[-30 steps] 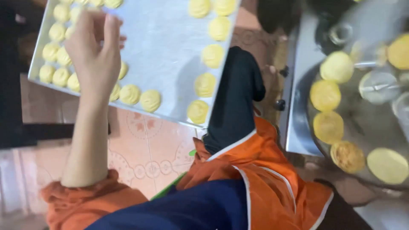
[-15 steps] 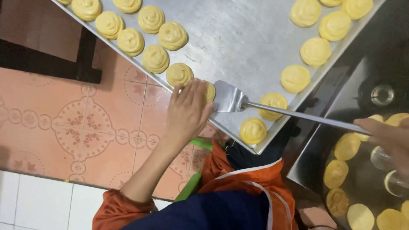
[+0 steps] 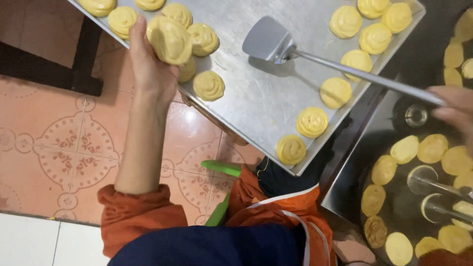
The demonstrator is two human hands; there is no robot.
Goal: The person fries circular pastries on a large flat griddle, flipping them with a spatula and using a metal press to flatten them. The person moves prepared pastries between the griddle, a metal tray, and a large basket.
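Midway through a transfer, a swirled disc of pale yellow dough point(image 3: 170, 39) sits lifted off the metal tray point(image 3: 256, 106), pinched between thumb and fingertips of the left hand point(image 3: 150, 69), which is closed around it above the tray's near-left corner; beside it lie more piped dough rounds point(image 3: 209, 85), with others lining the tray's right edge; the right hand point(image 3: 453, 111), at the frame's right border, is wrapped about the long handle of a steel spatula point(image 3: 270, 40) whose flat blade hovers over a bare stretch of the tray; to the right, flattened pieces point(image 3: 384, 170) float in a dark frying pan point(image 3: 394, 207), some browner than others; the step in hand appears to be moving raw pieces toward the oil, and the next move likely calls for a steady, soft hold so the swirl keeps its shape; below, patterned orange floor tiles point(image 3: 59, 143).
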